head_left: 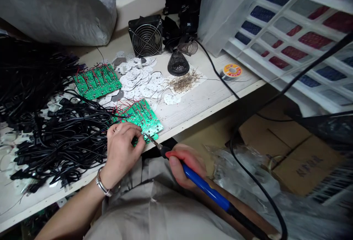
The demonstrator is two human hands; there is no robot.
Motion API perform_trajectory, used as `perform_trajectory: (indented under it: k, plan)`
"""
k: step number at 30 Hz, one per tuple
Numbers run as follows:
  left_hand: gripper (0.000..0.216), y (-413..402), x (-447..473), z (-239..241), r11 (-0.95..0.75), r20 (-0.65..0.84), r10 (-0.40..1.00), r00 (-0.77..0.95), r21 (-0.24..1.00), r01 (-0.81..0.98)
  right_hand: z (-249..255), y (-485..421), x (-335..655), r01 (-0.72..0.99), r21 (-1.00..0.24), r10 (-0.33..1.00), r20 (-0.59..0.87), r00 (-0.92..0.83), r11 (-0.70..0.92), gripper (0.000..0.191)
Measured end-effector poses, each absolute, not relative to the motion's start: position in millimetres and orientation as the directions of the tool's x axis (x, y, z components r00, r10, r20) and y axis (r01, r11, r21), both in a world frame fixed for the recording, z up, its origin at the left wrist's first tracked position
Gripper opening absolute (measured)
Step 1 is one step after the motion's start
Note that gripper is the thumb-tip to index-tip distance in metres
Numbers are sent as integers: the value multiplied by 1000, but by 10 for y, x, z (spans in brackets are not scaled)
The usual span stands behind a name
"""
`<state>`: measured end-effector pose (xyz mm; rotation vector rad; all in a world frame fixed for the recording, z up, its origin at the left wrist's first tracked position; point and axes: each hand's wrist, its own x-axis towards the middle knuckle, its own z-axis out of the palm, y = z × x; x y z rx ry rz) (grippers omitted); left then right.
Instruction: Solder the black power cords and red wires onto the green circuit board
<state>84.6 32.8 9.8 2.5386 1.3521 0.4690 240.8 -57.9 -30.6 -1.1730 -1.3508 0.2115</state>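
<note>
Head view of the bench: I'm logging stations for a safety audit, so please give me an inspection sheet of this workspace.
Surface: pale tabletop, heavily covered at left.
Work items: soldering iron, tip at the near green board; another green board behind it; solder spool at right.
Clutter: loose pile of white flat pieces; brown bits scattered beside it.
Hands: left hand at the near board, fingertip grip unclear; right hand holds the iron.
Cables: heap of black cables at left; black cord crossing the front edge.
Surroundings: fan behind; cardboard box below, at right.
</note>
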Motion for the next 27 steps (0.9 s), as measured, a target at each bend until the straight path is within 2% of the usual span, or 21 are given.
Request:
perform_trajectory:
  k: [5, 27]
  plan:
    - [13, 321, 860, 89, -556, 196, 831, 520, 328, 764, -305, -548, 2424, 484, -696, 678, 691, 251, 530, 11]
    - [14, 305, 848, 86, -540, 181, 841, 509, 327, 776, -306, -546, 2438, 459, -689, 695, 693, 191, 561, 18]
